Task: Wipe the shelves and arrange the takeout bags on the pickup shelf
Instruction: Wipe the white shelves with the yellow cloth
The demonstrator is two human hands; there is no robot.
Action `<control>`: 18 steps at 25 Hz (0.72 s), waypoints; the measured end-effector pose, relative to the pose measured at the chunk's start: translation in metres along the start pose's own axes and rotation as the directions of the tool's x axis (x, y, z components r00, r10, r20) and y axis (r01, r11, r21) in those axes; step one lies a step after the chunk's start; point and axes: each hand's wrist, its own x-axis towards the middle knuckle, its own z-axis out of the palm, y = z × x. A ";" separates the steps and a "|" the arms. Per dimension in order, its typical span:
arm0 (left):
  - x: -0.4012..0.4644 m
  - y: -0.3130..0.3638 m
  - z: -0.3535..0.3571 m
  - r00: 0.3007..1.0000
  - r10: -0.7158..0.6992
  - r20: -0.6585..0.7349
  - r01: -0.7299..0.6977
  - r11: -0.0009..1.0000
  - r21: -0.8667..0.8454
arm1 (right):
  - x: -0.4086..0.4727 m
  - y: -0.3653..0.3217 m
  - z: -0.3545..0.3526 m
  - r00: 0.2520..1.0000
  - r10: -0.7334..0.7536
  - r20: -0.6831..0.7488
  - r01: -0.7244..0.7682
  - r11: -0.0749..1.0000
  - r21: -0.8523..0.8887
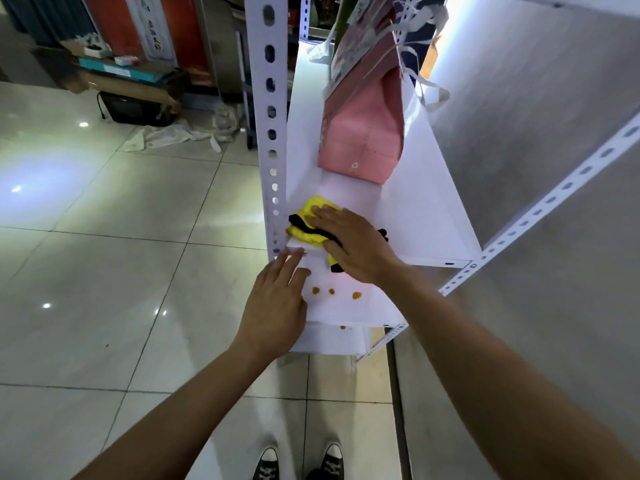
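Observation:
A white shelf board point(426, 216) runs away from me between perforated white posts. My right hand point(353, 247) presses flat on a yellow cloth with black trim point(308, 223) at the shelf's near left corner. My left hand point(277, 306) rests flat at the near left edge of the shelf, just below that corner, holding nothing. A pink takeout bag point(363, 133) stands further back on the same shelf. Behind it a dark blue bag with white handles point(419, 32) is partly hidden. On a lower shelf board point(346, 306) lie three orange-brown spots point(356, 295).
A perforated white post point(272, 133) rises at the shelf's left front corner. A grey wall point(536, 133) bounds the right side. Glossy floor tiles point(104, 254) spread to the left, with cardboard boxes point(121, 77) and crumpled plastic point(166, 136) at the back. My shoes point(301, 462) show below.

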 end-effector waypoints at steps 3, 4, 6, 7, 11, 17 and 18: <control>-0.009 -0.007 0.006 0.999 -0.038 0.033 0.038 0.999 0.001 | -0.040 -0.002 0.009 0.975 0.145 -0.170 -0.154 0.987 -0.041; -0.012 -0.009 0.009 0.998 -0.033 0.046 0.034 0.999 -0.005 | -0.051 -0.002 0.011 0.966 0.174 -0.193 -0.190 0.980 -0.063; -0.018 -0.010 0.015 0.997 -0.017 0.072 0.017 1.000 -0.001 | -0.069 0.003 0.012 0.966 0.181 -0.187 -0.205 0.971 -0.120; -0.021 -0.010 0.019 0.997 -0.011 0.073 0.012 1.000 -0.019 | -0.075 0.006 0.011 0.964 0.183 -0.194 -0.209 0.970 -0.123; -0.041 -0.004 0.041 0.996 -0.016 0.082 0.023 0.996 -0.085 | -0.077 0.002 0.011 0.903 0.245 -0.354 -0.251 0.968 0.030; -0.059 0.010 0.081 0.989 -0.110 0.096 0.118 0.989 -0.083 | -0.133 -0.007 0.049 0.795 0.379 -0.473 -0.252 0.916 0.311; -0.060 0.014 0.089 0.985 -0.132 0.110 0.141 0.987 -0.075 | -0.143 -0.002 0.055 0.801 0.387 -0.457 -0.242 0.907 0.345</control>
